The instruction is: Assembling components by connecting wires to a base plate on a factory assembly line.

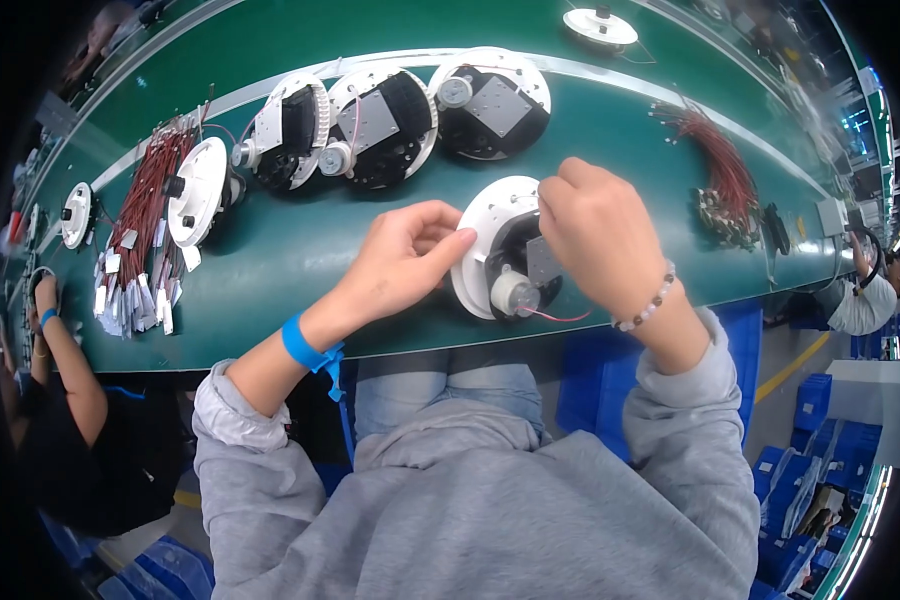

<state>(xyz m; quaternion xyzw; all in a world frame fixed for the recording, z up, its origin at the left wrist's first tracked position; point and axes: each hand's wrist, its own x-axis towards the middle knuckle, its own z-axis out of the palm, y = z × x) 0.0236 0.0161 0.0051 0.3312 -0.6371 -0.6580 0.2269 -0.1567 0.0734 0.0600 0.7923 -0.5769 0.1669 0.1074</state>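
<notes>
A round white-and-black motor assembly [490, 265] stands tilted on the green table in front of me, with a small silver motor and a pink wire at its lower side. My left hand [398, 255] grips its left rim, the thumb lying along the white edge and the other fingers curled. Over the upper right of the assembly, my right hand [595, 225] is closed in a pinch; its fingertips and whatever they hold are hidden. Part of a grey plate [543, 262] shows beneath the right hand.
Three similar assemblies [495, 107] stand in a row beyond my hands. White discs [198, 192] and a bundle of red wires with white tags [145, 235] lie at left. Another red wire bundle [720, 170] lies at right. A co-worker's arm [70, 360] reaches in at far left.
</notes>
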